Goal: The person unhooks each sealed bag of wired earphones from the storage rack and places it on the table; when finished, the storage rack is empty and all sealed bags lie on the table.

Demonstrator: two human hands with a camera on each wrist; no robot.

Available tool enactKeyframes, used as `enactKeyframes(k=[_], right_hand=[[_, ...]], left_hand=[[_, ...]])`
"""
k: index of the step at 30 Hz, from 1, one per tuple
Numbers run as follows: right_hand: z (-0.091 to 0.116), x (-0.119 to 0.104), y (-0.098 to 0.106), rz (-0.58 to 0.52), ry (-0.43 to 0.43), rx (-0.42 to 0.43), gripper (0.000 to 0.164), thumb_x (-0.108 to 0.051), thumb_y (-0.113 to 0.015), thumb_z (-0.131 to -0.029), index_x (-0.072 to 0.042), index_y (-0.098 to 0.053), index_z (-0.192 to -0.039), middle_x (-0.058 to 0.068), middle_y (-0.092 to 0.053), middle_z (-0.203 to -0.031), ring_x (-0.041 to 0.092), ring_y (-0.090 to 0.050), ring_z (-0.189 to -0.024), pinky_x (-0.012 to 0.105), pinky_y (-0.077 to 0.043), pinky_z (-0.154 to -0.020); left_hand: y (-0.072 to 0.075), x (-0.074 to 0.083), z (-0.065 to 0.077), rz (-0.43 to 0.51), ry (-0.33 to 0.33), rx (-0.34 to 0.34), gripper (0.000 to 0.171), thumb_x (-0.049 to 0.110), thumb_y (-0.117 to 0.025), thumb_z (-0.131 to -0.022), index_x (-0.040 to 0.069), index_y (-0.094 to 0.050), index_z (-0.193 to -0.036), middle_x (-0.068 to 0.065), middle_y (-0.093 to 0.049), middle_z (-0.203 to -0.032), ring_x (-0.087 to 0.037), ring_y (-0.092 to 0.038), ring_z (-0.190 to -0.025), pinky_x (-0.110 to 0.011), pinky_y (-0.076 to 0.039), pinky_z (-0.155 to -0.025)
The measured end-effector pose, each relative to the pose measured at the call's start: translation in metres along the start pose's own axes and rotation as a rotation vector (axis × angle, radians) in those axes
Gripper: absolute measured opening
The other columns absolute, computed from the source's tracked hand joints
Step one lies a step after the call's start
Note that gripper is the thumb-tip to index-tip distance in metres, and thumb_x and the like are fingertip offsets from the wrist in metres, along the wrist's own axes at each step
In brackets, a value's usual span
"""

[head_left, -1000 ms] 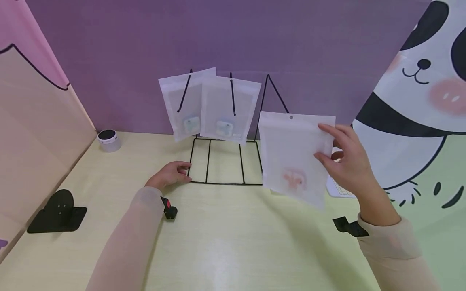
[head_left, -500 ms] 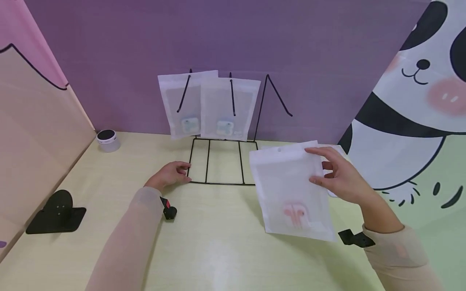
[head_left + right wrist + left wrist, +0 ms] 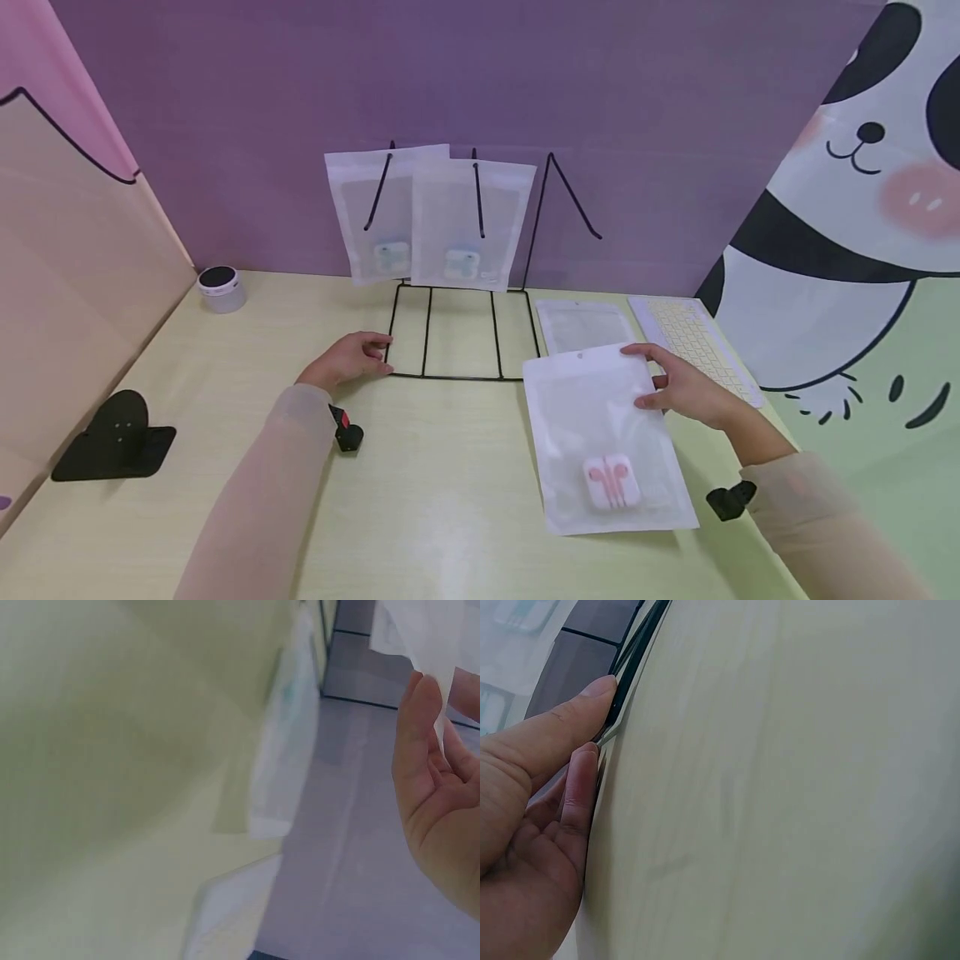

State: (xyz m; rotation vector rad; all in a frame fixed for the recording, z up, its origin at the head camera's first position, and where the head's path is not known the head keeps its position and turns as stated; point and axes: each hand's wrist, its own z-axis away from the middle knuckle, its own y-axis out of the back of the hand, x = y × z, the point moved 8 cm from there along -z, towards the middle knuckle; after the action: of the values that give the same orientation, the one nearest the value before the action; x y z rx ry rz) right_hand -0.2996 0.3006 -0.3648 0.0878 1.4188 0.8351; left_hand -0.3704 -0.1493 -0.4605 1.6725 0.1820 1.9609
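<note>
My right hand [image 3: 684, 387] pinches the right edge of a white pouch [image 3: 581, 408] between thumb and fingers. Pink earphones [image 3: 611, 482] in a small square case show through its front, low down. In the right wrist view, the pouch [image 3: 439, 641] is seen edge-on between the fingertips. At the left front of a black wire display rack [image 3: 461, 378], my left hand [image 3: 347, 360] grips the base wire, thumb and fingers on either side. Two white pouches, one on the left [image 3: 367, 200] and one in the middle [image 3: 453, 221], hang from the rack's hooks. Its right hook [image 3: 576, 200] is bare.
Another flat pouch [image 3: 581, 317] lies right of the rack, partly behind the held one. A keyboard [image 3: 686, 333] sits at the table's right edge. At left are a round lidded tub [image 3: 222, 292] and a black heart-shaped stand [image 3: 120, 437]. A purple backdrop [image 3: 300, 125] rises behind.
My right hand has brought the pouch down and toward me, away from the right hook. The flat pouch and keyboard behind it have come into view. My left hand stays on the rack.
</note>
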Motion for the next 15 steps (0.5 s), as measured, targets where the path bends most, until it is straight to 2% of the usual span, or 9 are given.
enactKeyframes(k=[4,9,15], right_hand=[[0.000,0.020,-0.004,-0.013,-0.042,-0.028,0.073,0.005,-0.069,-0.085,0.000,-0.029,-0.145,0.026,-0.026,-0.136,0.033,-0.058,-0.091,0.036,-0.053,-0.069],[0.001,0.043,-0.009,-0.061,-0.111,-0.054,0.074,0.008,-0.070,-0.082,0.001,-0.030,-0.144,0.027,-0.026,-0.132,0.032,-0.057,-0.089,0.038,-0.052,-0.066],[0.003,0.067,-0.017,-0.142,-0.203,-0.110,0.078,0.011,-0.071,-0.080,0.001,-0.026,-0.143,0.025,-0.021,-0.122,0.028,-0.055,-0.071,0.037,-0.051,-0.060]], left_hand=[[-0.001,0.000,0.000,0.002,0.006,0.000,0.060,0.007,-0.074,-0.087,0.004,-0.050,-0.142,-0.015,-0.053,-0.122,-0.029,-0.047,-0.112,-0.042,-0.036,-0.098],[-0.001,0.001,0.001,-0.007,0.012,0.001,0.060,0.007,-0.074,-0.087,0.005,-0.049,-0.142,-0.015,-0.052,-0.123,-0.029,-0.046,-0.113,-0.043,-0.036,-0.098],[0.000,0.000,0.000,-0.010,0.015,0.001,0.060,0.008,-0.074,-0.088,0.005,-0.049,-0.142,-0.015,-0.052,-0.124,-0.029,-0.046,-0.113,-0.043,-0.036,-0.098]])
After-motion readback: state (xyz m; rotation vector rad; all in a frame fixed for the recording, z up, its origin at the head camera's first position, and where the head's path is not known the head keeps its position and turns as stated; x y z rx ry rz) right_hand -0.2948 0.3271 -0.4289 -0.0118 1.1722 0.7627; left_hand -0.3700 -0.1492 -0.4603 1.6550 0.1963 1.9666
